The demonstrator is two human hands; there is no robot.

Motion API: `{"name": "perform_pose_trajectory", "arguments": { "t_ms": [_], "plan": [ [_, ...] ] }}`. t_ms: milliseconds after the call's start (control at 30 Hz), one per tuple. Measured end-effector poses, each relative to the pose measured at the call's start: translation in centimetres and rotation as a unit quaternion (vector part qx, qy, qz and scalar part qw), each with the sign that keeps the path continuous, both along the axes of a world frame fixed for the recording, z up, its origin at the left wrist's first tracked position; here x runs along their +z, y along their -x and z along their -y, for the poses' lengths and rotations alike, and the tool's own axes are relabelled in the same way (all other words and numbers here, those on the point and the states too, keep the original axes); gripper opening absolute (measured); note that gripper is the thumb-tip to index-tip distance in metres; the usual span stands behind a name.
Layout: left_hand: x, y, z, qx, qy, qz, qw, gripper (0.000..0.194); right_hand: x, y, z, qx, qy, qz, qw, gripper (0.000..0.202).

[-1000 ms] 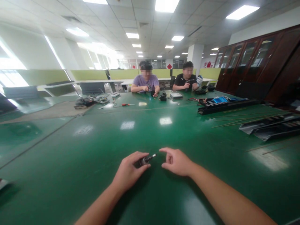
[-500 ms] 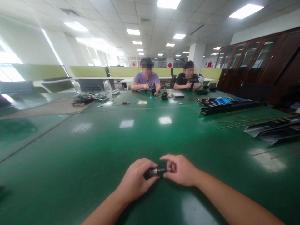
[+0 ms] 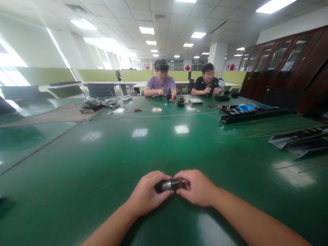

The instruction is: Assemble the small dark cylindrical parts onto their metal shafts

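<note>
Just over the green table (image 3: 115, 153), near its front, a small black-and-silver cylindrical part (image 3: 167, 185) lies sideways between my hands. Its left end is dark, the middle is a shiny silver band, and a narrower dark, ridged section runs to the right. My left hand (image 3: 146, 193) is wrapped around the dark left end, thumb below and fingers above. My right hand (image 3: 197, 188) curls around the narrower right end, with thumb and forefinger close to the silver band. My palms and fingers hide parts of both ends.
Across the table sit two people (image 3: 161, 82) (image 3: 207, 82), each handling dark items. A red screwdriver (image 3: 138, 110), a grey box (image 3: 195, 101) and a pile of parts (image 3: 93, 104) lie toward the far side. Black metal channels (image 3: 256, 114) and thin rods (image 3: 261, 136) are at right.
My right hand has closed in on the part's narrow end, its forefinger now curled down near my left fingertips. My left hand keeps its hold. The view has shifted slightly.
</note>
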State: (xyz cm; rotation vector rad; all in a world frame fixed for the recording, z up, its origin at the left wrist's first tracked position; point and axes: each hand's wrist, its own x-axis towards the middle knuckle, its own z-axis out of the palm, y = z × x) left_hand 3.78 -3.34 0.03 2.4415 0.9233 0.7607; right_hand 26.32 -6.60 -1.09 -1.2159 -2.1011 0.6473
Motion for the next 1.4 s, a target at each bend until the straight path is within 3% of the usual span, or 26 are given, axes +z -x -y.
{"name": "perform_pose_trajectory", "arguments": {
  "t_ms": [1400],
  "plan": [
    [-0.49,-0.18,0.25,0.018,0.002,-0.016,1.000,0.025,-0.64,0.10,-0.41,0.020,-0.026,0.006,0.999,0.014]
  ]
}}
